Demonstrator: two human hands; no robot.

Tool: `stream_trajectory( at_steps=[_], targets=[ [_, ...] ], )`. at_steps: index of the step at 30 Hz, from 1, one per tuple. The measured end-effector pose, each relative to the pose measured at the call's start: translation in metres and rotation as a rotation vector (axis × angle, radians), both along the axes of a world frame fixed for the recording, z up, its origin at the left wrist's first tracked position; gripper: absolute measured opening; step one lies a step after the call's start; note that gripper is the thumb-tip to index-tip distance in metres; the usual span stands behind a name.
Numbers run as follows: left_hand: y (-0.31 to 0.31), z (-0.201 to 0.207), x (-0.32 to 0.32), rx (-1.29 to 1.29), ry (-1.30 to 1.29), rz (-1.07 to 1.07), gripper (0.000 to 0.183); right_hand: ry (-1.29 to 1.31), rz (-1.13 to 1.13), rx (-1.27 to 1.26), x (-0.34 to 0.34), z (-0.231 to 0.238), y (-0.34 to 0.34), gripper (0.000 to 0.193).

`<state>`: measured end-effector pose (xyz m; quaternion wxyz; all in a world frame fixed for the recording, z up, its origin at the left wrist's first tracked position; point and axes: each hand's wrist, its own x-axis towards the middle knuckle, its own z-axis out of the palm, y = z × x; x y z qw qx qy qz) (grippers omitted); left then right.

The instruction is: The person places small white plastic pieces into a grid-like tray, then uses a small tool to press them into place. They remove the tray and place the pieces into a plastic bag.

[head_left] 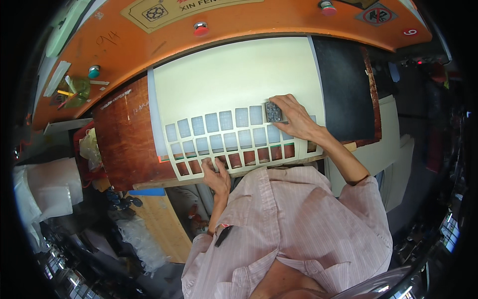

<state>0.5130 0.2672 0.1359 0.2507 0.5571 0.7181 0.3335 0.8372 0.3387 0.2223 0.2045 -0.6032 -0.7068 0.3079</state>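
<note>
A pale cream sheet with rows of rectangular cut-out windows (234,133) lies near the front edge of the table. My right hand (298,119) grips a dark grey block with a patterned face (273,112) between thumb and fingers, over the upper row of windows. Low on the same sheet, at its front edge, my left hand (216,177) rests with its fingers a little apart. A larger plain cream sheet (224,70) lies behind the windows. Bluish-white shows through the upper two rows and reddish brown through the front one.
An orange machine beam (164,45) with a red button (200,29) and a green button (94,72) spans the back. A black panel (343,89) lies at the right and a reddish-brown wooden board (124,134) at the left. Clear plastic bags (144,244) hang lower left.
</note>
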Motion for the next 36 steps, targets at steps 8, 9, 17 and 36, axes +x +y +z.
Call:
stream_trajectory(
  at_steps=[8,9,17,36],
  targets=[
    [-0.007,-0.024,-0.014,-0.003,0.081,-0.062,0.033,0.066,0.001,0.146,0.006,-0.029,-0.005,0.07],
    [-0.005,-0.025,-0.013,0.118,0.056,-0.1,0.032,0.069,0.024,0.214,0.005,-0.035,-0.004,0.07],
    [0.045,-0.025,0.03,0.196,0.019,-0.224,0.025,0.162,-0.074,0.378,-0.005,-0.063,-0.002,0.078],
    [0.081,-0.021,0.094,0.231,0.206,-0.431,0.026,0.199,-0.159,0.484,-0.015,-0.085,0.027,0.085]
  ],
)
